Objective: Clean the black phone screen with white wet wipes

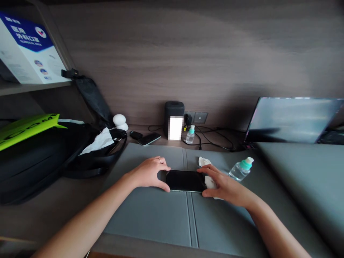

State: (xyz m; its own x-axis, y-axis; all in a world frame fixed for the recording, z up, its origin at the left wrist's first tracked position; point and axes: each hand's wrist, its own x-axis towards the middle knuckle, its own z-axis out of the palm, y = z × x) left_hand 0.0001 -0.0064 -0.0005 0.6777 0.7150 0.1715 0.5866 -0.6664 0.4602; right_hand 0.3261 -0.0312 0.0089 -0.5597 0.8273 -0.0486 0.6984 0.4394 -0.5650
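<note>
Phone: the phone [185, 180] lies flat with its dark screen up, lengthwise across the grey mat [150, 215], right over the centre seam and caught between both hands.
Left hand: the left hand [149, 172] clamps the phone's 9 o'clock end, thumb on the near edge, fingers curled over the far edge.
Right hand: the right hand [225, 186] pinches the 3 o'clock end, thumb near, forefinger far, with a crumpled white wipe [203, 161] bunched under it.
Wipe: one corner pokes out at the phone's 1 o'clock; the rest is hidden beneath the fingers.
Lying bottle: the lying bottle [241, 169], clear with a teal cap, is on its side at the phone's 2 o'clock, near the right hand but apart from it.
Back ledge: at 12 o'clock stands a black speaker [174, 111], an upright bottle [190, 135] just beside it, and a second phone [148, 139] lies at 11 o'clock.
Flanks: a black bag [48, 154] slumps at 9 o'clock; a tilted screen [292, 120] sits far out at 2 o'clock.
</note>
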